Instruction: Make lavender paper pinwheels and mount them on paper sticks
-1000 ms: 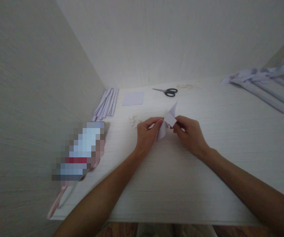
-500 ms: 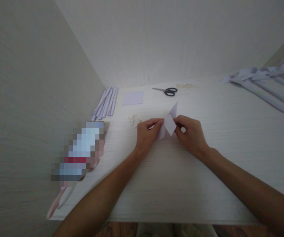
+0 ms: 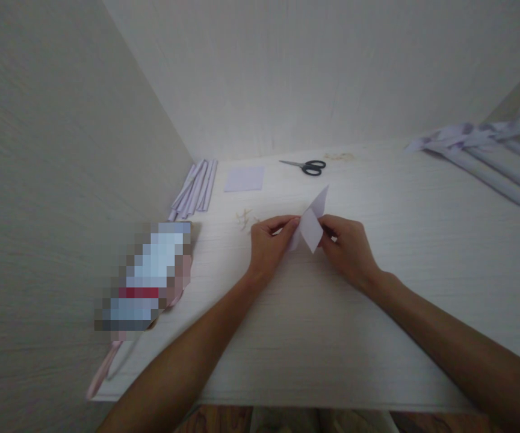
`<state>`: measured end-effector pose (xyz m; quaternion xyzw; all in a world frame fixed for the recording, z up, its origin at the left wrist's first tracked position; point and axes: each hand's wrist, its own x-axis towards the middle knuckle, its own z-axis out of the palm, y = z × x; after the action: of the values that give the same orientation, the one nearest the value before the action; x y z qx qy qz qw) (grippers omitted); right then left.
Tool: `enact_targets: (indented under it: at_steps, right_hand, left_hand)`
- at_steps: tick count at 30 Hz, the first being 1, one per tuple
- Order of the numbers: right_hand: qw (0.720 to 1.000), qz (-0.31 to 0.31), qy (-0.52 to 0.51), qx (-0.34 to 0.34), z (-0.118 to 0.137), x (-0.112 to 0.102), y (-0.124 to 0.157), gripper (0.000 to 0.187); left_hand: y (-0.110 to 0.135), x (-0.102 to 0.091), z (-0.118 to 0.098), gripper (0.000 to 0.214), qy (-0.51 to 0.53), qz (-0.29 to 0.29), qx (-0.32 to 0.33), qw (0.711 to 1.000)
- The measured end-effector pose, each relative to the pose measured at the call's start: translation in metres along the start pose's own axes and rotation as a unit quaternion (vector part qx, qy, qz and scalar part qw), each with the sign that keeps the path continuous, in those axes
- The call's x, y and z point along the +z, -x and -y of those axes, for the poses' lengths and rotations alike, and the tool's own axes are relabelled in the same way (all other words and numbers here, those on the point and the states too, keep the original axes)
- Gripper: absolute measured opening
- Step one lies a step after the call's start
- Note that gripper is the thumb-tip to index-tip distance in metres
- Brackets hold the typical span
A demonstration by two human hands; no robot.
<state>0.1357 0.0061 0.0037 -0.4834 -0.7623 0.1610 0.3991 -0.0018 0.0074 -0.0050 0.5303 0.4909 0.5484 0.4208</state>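
A small folded piece of pale lilac paper (image 3: 312, 224) stands between my two hands above the white table (image 3: 314, 325), one pointed corner sticking up and away from me. My left hand (image 3: 269, 245) pinches its left edge with thumb and fingers closed. On the right side my right hand (image 3: 349, 249) grips the paper with curled fingers, pressing a flap down toward me.
Black-handled scissors (image 3: 307, 166) lie at the back by the wall. A flat lilac paper square (image 3: 244, 178) and a bundle of rolled paper strips (image 3: 195, 189) sit back left. Long paper rolls (image 3: 485, 162) lie far right. A blurred packet (image 3: 148, 276) rests at the left edge.
The flap on the right side of the paper has been folded further down toward me by my right hand. My left hand has stayed in place.
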Motion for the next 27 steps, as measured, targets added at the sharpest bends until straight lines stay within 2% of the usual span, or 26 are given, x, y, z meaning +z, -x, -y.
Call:
enact_targets:
  at_steps: [8,16,21,27]
  right_hand:
    - [0.997,0.021,-0.060,0.037,0.0046,-0.0003,-0.0014,0.022]
    - [0.980,0.048,-0.170,0.093,0.0067,0.0006,-0.0031,0.023]
    - [0.985,0.028,-0.148,0.081,0.0057,0.0013,-0.0012,0.014]
    - [0.995,-0.026,-0.093,0.040,0.0070,0.0013,0.0017,0.009]
  left_hand:
    - [-0.0004,-0.0006,0.0010,0.017,0.033,-0.007,0.006,0.999]
    - [-0.0019,-0.0004,0.0029,0.012,0.117,-0.009,-0.027,0.993]
    - [-0.0013,-0.0004,0.0063,0.013,0.108,0.002,-0.004,0.994]
    - [-0.0021,-0.0003,0.0073,0.013,0.092,0.008,-0.017,0.996]
